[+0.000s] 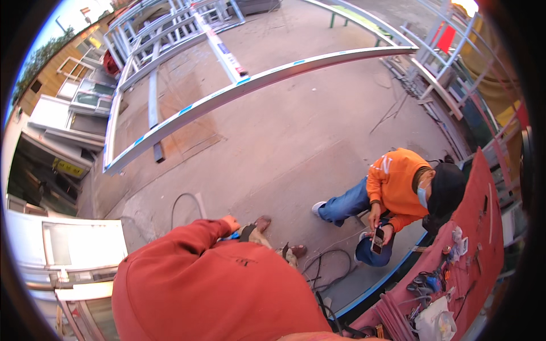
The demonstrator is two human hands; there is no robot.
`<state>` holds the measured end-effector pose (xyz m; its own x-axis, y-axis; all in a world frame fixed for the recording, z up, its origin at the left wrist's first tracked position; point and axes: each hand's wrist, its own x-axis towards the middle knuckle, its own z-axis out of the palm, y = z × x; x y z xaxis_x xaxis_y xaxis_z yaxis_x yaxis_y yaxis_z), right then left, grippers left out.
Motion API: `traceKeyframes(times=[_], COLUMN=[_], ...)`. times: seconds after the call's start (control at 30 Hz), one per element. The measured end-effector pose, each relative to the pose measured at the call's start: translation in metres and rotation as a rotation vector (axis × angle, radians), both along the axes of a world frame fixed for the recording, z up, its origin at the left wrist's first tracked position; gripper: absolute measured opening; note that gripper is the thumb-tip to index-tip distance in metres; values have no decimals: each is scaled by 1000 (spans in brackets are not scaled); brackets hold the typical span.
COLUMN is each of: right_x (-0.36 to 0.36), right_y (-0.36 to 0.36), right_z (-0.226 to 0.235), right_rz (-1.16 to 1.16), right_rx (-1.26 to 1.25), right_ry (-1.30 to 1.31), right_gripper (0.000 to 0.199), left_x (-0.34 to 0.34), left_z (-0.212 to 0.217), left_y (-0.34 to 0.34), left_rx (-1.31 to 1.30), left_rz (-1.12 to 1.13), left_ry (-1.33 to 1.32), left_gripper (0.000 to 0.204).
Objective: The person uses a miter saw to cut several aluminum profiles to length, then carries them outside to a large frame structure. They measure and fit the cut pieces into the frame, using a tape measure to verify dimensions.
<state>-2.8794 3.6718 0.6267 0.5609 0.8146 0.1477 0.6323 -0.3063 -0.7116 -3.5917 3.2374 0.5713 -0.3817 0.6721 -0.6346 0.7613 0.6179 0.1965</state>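
Note:
My left arm in a red sleeve reaches forward and down, and my left hand (230,221) sits low near my shoes (262,223), just above the concrete floor. Something small and blue shows right under the hand; whether the hand grips it cannot be made out. My red-clad torso fills the lower middle of the view and hides my right hand. A thin curved cable (181,200) lies on the floor just left of the hand.
A person in an orange hoodie (395,184) sits to the right, holding a phone (377,238). A long aluminium frame (256,80) lies across the floor ahead. At right stands a red bench (478,199) strewn with tools, with black cables (327,267) beside it. White window frames (85,244) are stacked at left.

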Motion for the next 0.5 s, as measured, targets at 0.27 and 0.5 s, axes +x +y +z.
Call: traceKeyframes(times=[0.27,0.5], right_x=[32,-87], right_y=[-17,67], right_z=[54,130], right_rz=[-94,-39], right_rx=[470,497], right_ry=[-82,-415], right_gripper=[29,23], left_x=[-2,-33], left_z=[19,102], left_y=[16,42], left_rx=[61,157], left_rz=[599,556], left_ry=[-295,-195], left_gripper=[24,33])
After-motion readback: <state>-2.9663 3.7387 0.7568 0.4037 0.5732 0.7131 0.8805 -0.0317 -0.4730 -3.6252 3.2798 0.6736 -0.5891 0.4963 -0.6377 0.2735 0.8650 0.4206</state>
